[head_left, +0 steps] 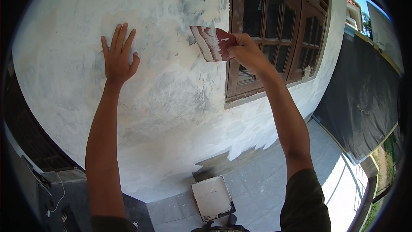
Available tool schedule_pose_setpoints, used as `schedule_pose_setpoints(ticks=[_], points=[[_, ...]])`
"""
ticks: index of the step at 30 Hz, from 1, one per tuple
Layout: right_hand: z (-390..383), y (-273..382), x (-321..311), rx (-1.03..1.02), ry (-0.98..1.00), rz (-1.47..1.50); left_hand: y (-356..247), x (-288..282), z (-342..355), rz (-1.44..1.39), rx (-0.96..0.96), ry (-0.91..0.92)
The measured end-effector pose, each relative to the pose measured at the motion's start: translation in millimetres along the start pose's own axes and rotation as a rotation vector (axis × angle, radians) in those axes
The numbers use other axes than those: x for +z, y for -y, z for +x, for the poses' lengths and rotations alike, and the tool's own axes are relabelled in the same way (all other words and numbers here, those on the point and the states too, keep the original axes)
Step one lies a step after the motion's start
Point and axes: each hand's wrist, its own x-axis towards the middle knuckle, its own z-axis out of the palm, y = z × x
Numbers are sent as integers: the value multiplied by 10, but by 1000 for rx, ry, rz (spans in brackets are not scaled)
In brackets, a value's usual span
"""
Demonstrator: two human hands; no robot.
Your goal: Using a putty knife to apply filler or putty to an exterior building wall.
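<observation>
I see my right hand (245,52) clamped on a red scraper blade (212,43) smeared with white filler, its edge pressed to the wall (171,94) just at nine o'clock of the brown window frame (274,30). My left hand (119,56) lies flat and spread on the plaster, holding nothing, well off at nine o'clock from the blade. I judge the coat well along: most of the wall reads white, though grey, patchy streaks show around the blade and above it. A bare dark strip (227,161) remains at the wall's foot, at six o'clock. Below it a square tray (212,197) of white filler sits on the tiled floor (266,180).
</observation>
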Motion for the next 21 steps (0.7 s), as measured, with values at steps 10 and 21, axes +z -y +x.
schedule_pose_setpoints(ticks=[10,21], points=[[550,706,-375,-112,-89,-42,27,-28,-44,14,-26,13],[1586,1121,-499,-817,-581,-873,9,14,-11,15,-26,9]])
